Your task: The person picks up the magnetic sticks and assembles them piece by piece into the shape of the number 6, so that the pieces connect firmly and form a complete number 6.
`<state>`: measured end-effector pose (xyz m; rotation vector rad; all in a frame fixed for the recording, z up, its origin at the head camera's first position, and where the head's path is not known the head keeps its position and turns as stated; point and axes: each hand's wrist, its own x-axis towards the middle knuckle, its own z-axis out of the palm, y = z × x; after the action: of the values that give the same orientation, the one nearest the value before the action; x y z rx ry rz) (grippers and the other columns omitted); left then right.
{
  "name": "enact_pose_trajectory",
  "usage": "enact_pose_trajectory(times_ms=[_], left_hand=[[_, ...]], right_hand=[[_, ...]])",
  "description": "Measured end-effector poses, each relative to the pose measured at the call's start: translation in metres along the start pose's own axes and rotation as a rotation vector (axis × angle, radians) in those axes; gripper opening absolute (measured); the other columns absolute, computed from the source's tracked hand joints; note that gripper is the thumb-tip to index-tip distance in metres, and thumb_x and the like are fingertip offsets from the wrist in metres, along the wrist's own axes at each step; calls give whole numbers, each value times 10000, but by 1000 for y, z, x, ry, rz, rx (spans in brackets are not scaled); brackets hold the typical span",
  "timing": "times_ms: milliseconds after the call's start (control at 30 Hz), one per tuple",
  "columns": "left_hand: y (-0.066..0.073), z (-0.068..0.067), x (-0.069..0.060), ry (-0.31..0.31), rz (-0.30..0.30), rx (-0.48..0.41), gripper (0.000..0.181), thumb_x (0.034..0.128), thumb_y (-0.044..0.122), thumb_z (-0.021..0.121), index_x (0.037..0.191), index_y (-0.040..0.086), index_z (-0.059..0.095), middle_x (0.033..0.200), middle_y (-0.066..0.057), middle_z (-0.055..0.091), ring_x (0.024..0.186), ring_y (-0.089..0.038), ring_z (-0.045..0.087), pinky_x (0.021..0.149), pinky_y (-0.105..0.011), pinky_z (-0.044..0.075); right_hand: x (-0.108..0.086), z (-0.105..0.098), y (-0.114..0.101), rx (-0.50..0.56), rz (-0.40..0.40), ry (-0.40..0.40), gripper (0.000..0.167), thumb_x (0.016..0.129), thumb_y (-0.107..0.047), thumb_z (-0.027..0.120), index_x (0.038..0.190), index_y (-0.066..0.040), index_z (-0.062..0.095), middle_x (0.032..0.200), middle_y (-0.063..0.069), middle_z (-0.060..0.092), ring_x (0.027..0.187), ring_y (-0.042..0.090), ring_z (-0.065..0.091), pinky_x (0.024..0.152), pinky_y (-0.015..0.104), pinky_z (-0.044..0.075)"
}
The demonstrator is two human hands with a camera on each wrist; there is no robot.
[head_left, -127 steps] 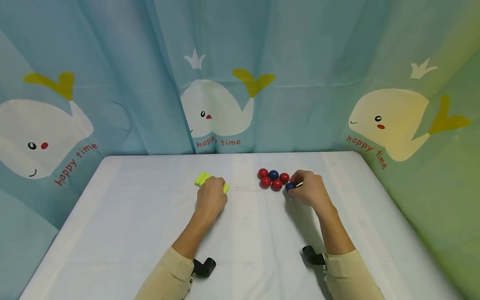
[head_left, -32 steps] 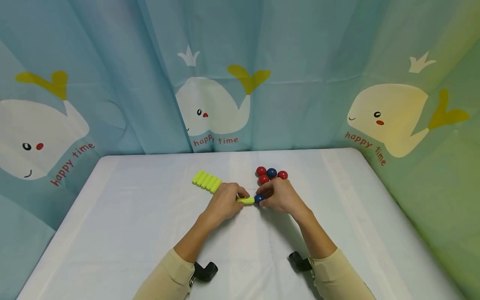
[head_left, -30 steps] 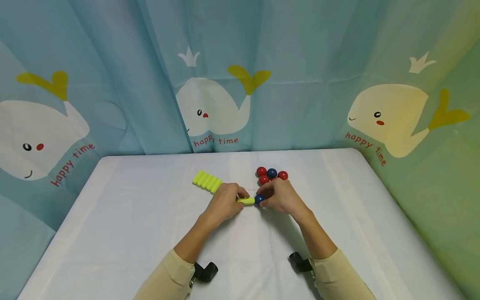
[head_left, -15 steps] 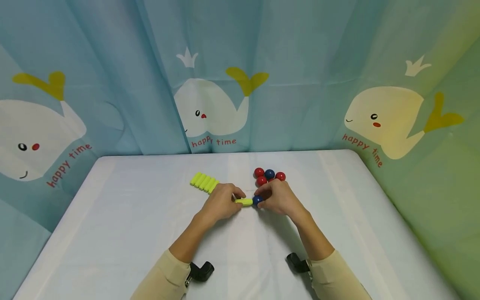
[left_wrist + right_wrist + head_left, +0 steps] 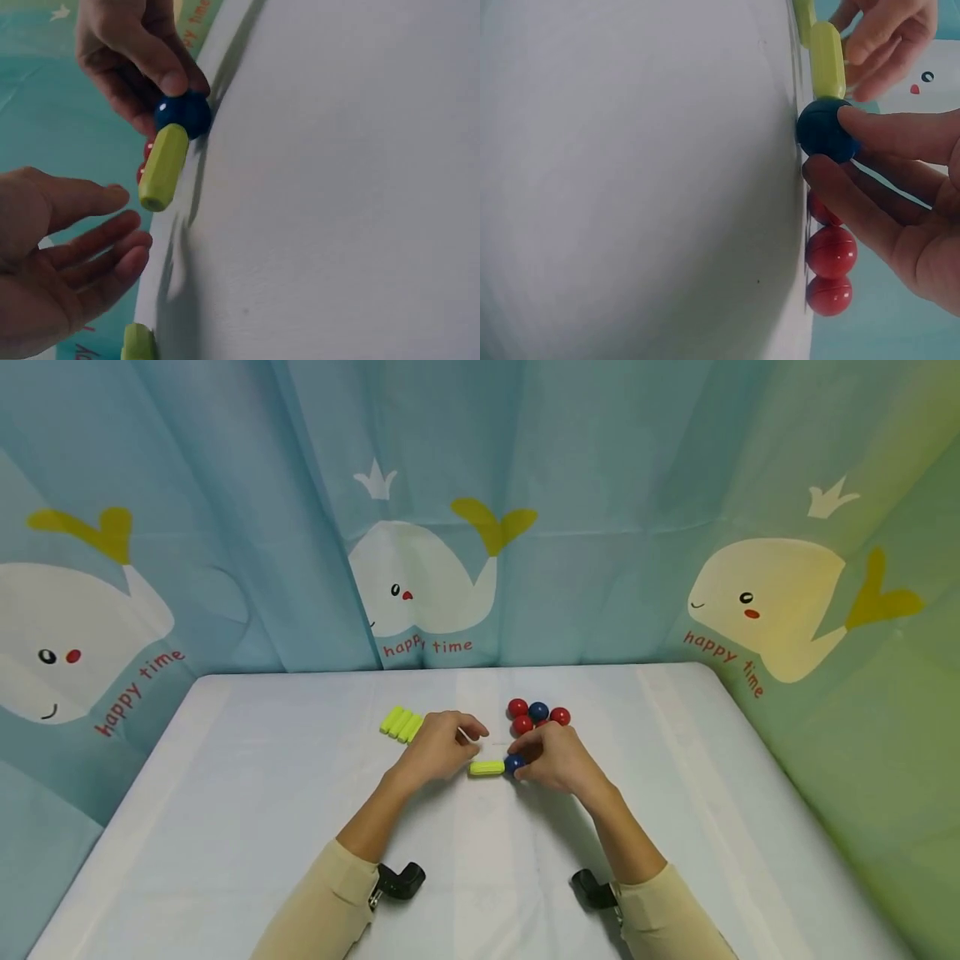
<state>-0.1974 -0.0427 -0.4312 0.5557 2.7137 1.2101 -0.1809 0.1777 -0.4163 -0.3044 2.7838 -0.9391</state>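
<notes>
My right hand (image 5: 558, 762) pinches a blue ball (image 5: 513, 764) between thumb and fingers, just above or on the table. A short yellow-green faceted rod (image 5: 487, 768) sticks out from the ball's left side; in the left wrist view the rod (image 5: 163, 169) has a small hole in its free end. Beside that end, my left hand (image 5: 438, 747) is apart from the rod, with thumb and fingers spread and nothing between them. More yellow-green rods (image 5: 401, 723) lie in a row behind the left hand, which partly hides them.
Beyond the right hand sits a cluster of red balls (image 5: 518, 708) with one blue ball (image 5: 538, 711); the hand covers part of it. A white cloth-covered table (image 5: 285, 810) reaches back to a blue-green curtain (image 5: 615, 593) printed with whales.
Earlier, the left hand came from the rod row and the right from the balls, joining rod to ball. Since half a second ago, the left hand has let go of the rod and drawn back.
</notes>
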Motion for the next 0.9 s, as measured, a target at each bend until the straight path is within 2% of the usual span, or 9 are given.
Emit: enact_pose_trajectory(times_ms=[167,367,567,733,900], left_hand=[[-5,0,20,-41,12,-67,234,949,74,734,1178,106,770,1098,-80,758,949,-191,695,875,-351,580],[-10,6,39,-84,24,-138,272,948,77,737,1217,112,752,1167,-113,749,995,-210,717,892,-340,591],[-6,10,51,-117,47,-137,281,936,67,739,1209,130,759,1193,-130,747,1046,-257,735,890,-351,605],[-2,15,58,-140,79,-113,305,944,71,732,1243,132,753,1210,-100,745,1117,-254,702,959,-354,584],[2,21,66,-129,94,-76,324,927,105,771,1249,142,758,1176,-85,751,1100,-245,698,881,-313,570]], right_hand=[[0,1,2,24,-1,-17,270,766,-66,911,1019,-101,823,919,33,768,841,182,632,700,289,568],[-1,0,1,51,-13,-24,267,766,-53,908,1017,-80,819,886,32,778,796,149,676,714,303,599],[-2,0,3,59,-28,-23,251,768,-47,904,1003,-75,819,871,40,783,779,130,693,690,283,586],[-2,-1,4,63,-40,-26,247,770,-43,898,1002,-69,819,871,42,787,786,122,700,687,275,573],[-3,-4,4,57,-37,-24,253,758,-39,899,994,-86,820,862,26,787,789,115,699,671,282,555]])
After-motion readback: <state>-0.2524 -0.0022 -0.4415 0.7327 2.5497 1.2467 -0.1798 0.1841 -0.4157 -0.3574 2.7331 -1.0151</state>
